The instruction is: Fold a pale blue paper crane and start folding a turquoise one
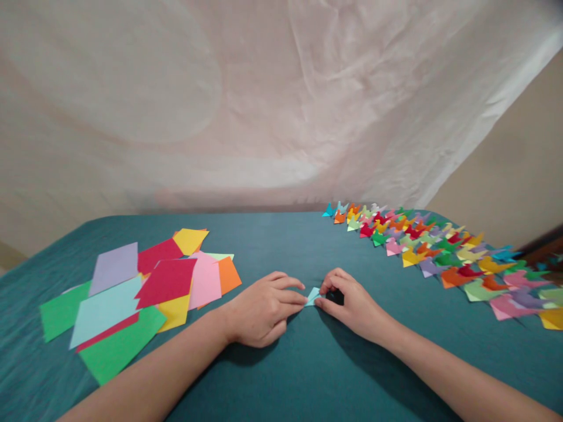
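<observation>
Forearms (176,360) seen at lower left and lower right; small light-blue folded paper (312,297) located just below centre – pinched between thumb and fingertips of right hand (349,302), touched by left hand (266,308) – fingers extended, slightly parted

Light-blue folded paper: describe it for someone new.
On the dark teal tablecloth, find the bare left hand and right hand. Between them is the small light-blue folded paper, the only paper they touch, unlike the flat coloured sheets and multicoloured paper birds.
</observation>
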Available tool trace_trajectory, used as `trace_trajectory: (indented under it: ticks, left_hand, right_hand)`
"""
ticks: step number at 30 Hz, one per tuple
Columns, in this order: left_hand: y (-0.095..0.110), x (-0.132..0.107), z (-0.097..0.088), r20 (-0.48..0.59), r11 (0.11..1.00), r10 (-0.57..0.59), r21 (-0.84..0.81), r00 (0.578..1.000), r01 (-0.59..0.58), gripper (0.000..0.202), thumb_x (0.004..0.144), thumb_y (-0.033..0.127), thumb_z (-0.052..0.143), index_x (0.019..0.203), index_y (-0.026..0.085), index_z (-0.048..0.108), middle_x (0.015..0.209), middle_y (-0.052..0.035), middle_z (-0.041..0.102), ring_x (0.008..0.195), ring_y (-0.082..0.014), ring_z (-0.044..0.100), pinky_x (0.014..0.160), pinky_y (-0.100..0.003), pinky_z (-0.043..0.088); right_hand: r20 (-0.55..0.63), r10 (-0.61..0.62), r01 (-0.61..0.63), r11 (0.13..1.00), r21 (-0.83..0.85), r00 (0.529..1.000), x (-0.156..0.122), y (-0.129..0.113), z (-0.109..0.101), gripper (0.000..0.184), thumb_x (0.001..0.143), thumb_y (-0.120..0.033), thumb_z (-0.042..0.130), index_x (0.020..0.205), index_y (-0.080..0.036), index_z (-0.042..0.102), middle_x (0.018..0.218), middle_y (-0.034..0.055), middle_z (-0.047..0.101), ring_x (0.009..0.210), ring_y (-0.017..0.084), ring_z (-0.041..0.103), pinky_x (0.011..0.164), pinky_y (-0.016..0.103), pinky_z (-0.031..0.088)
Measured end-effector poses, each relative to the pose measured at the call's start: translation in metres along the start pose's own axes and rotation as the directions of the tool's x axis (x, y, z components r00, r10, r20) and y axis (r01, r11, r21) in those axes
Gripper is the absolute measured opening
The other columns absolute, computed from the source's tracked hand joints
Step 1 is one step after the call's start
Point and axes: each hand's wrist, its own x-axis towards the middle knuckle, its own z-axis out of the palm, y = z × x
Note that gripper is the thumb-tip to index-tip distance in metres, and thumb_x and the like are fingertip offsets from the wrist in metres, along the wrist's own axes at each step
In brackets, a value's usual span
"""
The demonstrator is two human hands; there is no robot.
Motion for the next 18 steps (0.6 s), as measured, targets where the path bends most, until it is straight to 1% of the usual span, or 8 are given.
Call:
trace_trajectory:
  ticks: [4, 10, 18]
  left_hand:
    - [0.0016, 0.0012, -0.0028, 0.017, 1.000, 0.004, 0.028, 1.000, -0.005, 0.039, 0.076, 0.016, 0.046, 0.114, 0.016, 0.057, 0.115, -0.0089, 0.062, 0.116, -0.0269, 0.045, 0.101, -0.044, 0.029]
    - [0.0032, 0.0034, -0.0060, 0.034, 0.999, 0.002, 0.036, 0.999, -0.004, 0.037, 0.076, 0.015, 0.047, 0.112, 0.015, 0.058, 0.114, -0.0072, 0.063, 0.115, -0.0254, 0.045, 0.102, -0.043, 0.029]
    - [0.0010, 0.0028, -0.0032, 0.015, 1.000, 0.001, -0.013, 1.000, -0.001, 0.040, 0.075, 0.013, 0.044, 0.113, 0.016, 0.056, 0.115, -0.0073, 0.062, 0.115, -0.0258, 0.045, 0.101, -0.045, 0.029]
  right_hand:
    - [0.033, -0.026, 0.025, 0.999, 0.024, 0.999, 0.0005, 0.0016, -0.0002, 0.007, 0.078, -0.023, 0.062, 0.073, -0.020, 0.060, 0.088, 0.0029, 0.057, 0.085, 0.018, 0.053, 0.077, 0.031, 0.040]
    - [0.044, -0.045, 0.043, 0.998, 0.040, 0.998, 0.0017, 0.0006, -0.0019, 0.008, 0.080, -0.020, 0.060, 0.073, -0.019, 0.060, 0.085, 0.0021, 0.060, 0.083, 0.017, 0.054, 0.077, 0.032, 0.039]
    - [0.024, 0.002, -0.001, 1.000, -0.006, 1.000, 0.0033, -0.0001, 0.0005, 0.010, 0.079, -0.020, 0.060, 0.069, -0.019, 0.059, 0.080, 0.0020, 0.059, 0.079, 0.017, 0.054, 0.074, 0.032, 0.040]
